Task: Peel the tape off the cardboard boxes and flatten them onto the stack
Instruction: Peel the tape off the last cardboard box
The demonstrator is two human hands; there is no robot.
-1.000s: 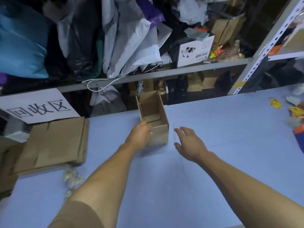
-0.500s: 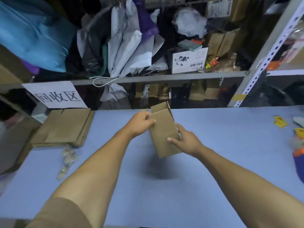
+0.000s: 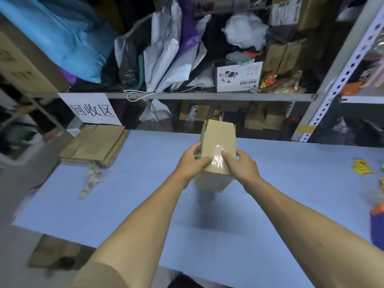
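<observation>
A person's hands hold a small brown cardboard box (image 3: 218, 150) lifted clear of the pale blue tabletop (image 3: 145, 204), its taped face now turned toward the camera. A second ago the box sat open-topped on the surface, with only the left hand touching it. Now the left hand (image 3: 192, 161) grips the box's left side, thumb laid on a strip of clear glossy tape (image 3: 218, 157), while the right hand (image 3: 242, 163) clasps the right side, fingers curled at the tape's edge. The turn exposes the seam, so peeling looks set to begin. The stack of flattened brown cardboard (image 3: 95, 144) waits well apart at the far left.
</observation>
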